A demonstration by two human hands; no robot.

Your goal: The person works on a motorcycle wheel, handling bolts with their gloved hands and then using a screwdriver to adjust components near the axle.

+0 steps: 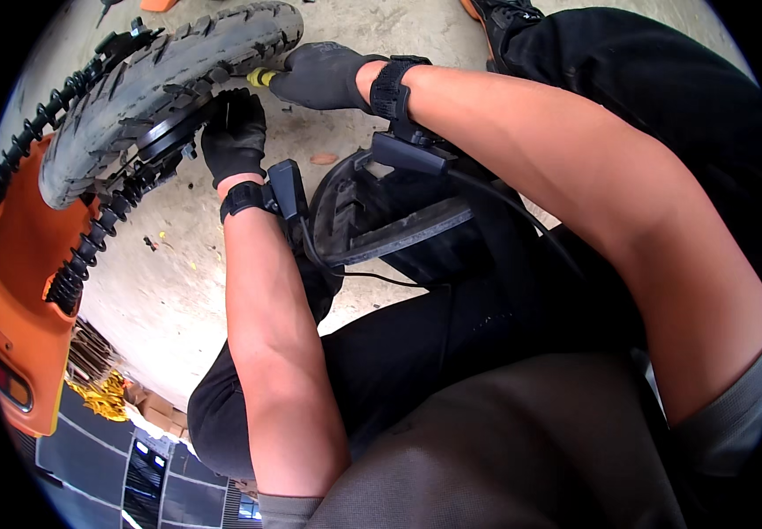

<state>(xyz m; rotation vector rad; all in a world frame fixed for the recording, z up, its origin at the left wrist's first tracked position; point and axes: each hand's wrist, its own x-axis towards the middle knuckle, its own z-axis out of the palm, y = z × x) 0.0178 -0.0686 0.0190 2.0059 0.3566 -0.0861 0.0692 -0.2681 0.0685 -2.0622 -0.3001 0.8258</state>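
Your left hand [234, 134], fingers pressed together, bears on the black hub [168, 123] inside the knobby tyre [156, 79]. Your right hand [321, 75], fingers clamped on a yellow-handled tool [261, 78] (tip hidden), works just right of the tyre. Likely a hub-fastener step; the next move calls for steady bracing.

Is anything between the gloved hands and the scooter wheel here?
Nothing visible. The left hand is already against the wheel hub beneath the tyre. The right hand grips a yellow-handled tool that reaches the tyre's edge.
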